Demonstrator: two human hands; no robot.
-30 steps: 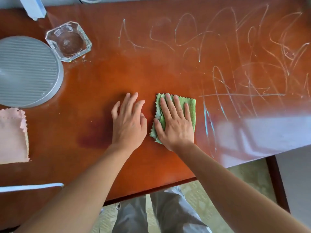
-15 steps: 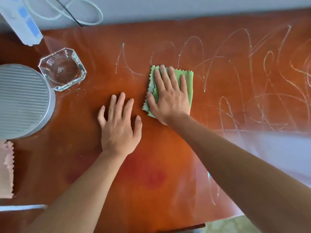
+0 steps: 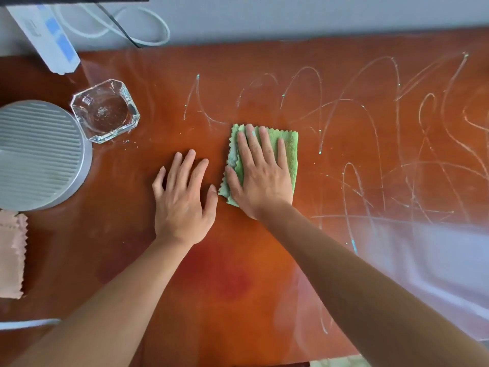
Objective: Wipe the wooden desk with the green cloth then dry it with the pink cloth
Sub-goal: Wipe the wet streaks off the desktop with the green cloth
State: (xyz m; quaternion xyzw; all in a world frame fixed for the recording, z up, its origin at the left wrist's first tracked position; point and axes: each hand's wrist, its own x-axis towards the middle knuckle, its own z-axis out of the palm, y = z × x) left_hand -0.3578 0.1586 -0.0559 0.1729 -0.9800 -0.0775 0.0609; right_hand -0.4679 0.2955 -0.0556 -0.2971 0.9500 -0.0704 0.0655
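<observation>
Pink cloth (image 3: 12, 254) lies at the far left edge of the wooden desk (image 3: 238, 274), below a grey ribbed disc (image 3: 39, 154) and a glass ashtray (image 3: 105, 110). Further right, the left hand (image 3: 184, 200) rests flat on bare wood, fingers straight and slightly spread, holding nothing. Just beside it the right hand (image 3: 260, 176) presses flat on the folded green cloth (image 3: 289, 149). Pale scribble marks (image 3: 370, 128) cover the wood beyond.
</observation>
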